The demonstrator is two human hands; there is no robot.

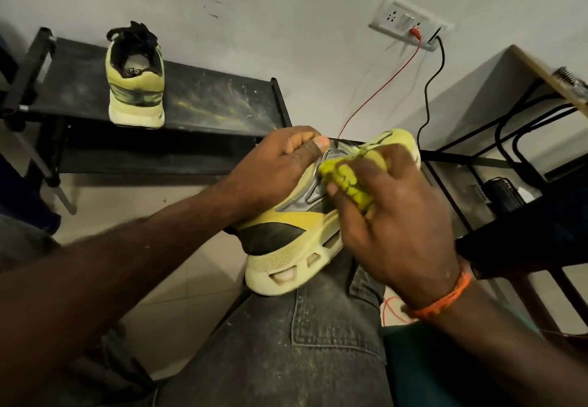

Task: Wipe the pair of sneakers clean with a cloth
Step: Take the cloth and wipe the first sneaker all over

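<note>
Sneaker (286,231) lies heel-toward-us on our thigh, left hand (270,164) gripping it, right hand (391,215) pinching the cloth (346,180) against its side

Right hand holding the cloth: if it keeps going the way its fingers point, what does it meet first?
Likely the left hand: the right hand presses the cloth on the sneaker, fingers pointing up-left toward it. Depth is unclear.

One yellow sneaker (286,241) lies on its side across my thigh, a bunched yellow-green cloth (346,180) against its upper. Its mate (135,88) stands upright on the black rack (203,101).
</note>
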